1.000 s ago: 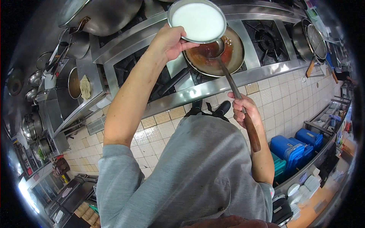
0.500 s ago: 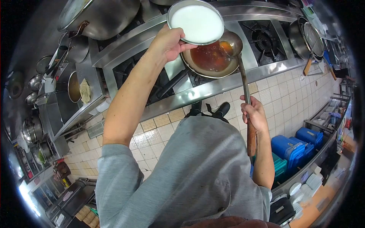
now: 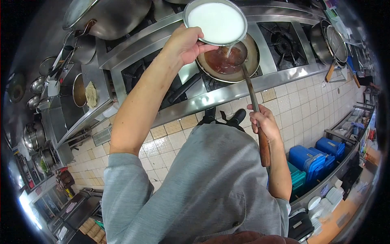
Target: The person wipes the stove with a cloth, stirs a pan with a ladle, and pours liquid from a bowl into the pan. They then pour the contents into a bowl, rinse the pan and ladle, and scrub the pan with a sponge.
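Observation:
My left hand (image 3: 190, 45) is closed on the rim of a metal bowl (image 3: 245, 25) and holds it above the stove. White liquid (image 3: 217, 22) fills much of the bowl, and a thin white stream (image 3: 229, 51) falls from its lower edge. Below is a frying pan (image 3: 255, 53) on a burner, containing reddish-brown liquid (image 3: 219, 63). My right hand (image 3: 265, 122) is wrapped round the long handle of a ladle (image 3: 250, 87), which has a wooden grip. The ladle's head is in the pan, under the stream. The bowl hides the pan's far part.
A bare burner (image 3: 282, 44) lies right of the pan. Farther right are a pot (image 3: 319, 40) and a wire strainer (image 3: 335, 40). A big stockpot (image 3: 118, 20) stands at the back left. Blue bins (image 3: 304, 162) stand behind me at right. The floor (image 3: 292, 101) is tiled.
The ladle's head has moved left and down into the pan's liquid. The bowl has shifted slightly right, and a white stream now runs from it. My right hand has moved slightly left.

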### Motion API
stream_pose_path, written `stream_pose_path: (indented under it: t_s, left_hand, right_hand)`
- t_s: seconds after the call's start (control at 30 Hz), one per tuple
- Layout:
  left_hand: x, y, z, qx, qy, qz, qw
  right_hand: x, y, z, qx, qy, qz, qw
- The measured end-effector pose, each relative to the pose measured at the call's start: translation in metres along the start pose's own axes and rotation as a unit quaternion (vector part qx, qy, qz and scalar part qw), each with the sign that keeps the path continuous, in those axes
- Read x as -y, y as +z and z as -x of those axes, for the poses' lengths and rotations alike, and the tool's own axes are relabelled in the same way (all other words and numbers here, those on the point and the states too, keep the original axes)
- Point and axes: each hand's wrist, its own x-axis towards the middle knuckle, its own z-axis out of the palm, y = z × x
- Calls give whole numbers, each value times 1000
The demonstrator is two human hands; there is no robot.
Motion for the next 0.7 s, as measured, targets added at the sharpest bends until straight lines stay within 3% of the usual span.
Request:
stream_pose_path:
  t_s: [0.07, 0.23, 0.33, 0.47, 0.7]
  left_hand:
    - [-3, 5, 7, -8, 1, 3, 1000]
    - [-6, 2, 11, -8, 0, 7, 1000]
    - [-9, 0, 15, -7, 1, 13, 1000]
    - [-10, -2, 18, -24, 8, 15, 1000]
    - [-10, -5, 17, -20, 14, 17, 1000]
  right_hand:
    - [2, 7, -2, 14, 11, -10, 1000]
    - [8, 10, -9, 70, 72, -214, 972]
    - [4, 9, -11, 94, 62, -257, 960]
    - [10, 10, -5, 74, 29, -216, 973]
    - [26, -6, 0, -5, -43, -32, 999]
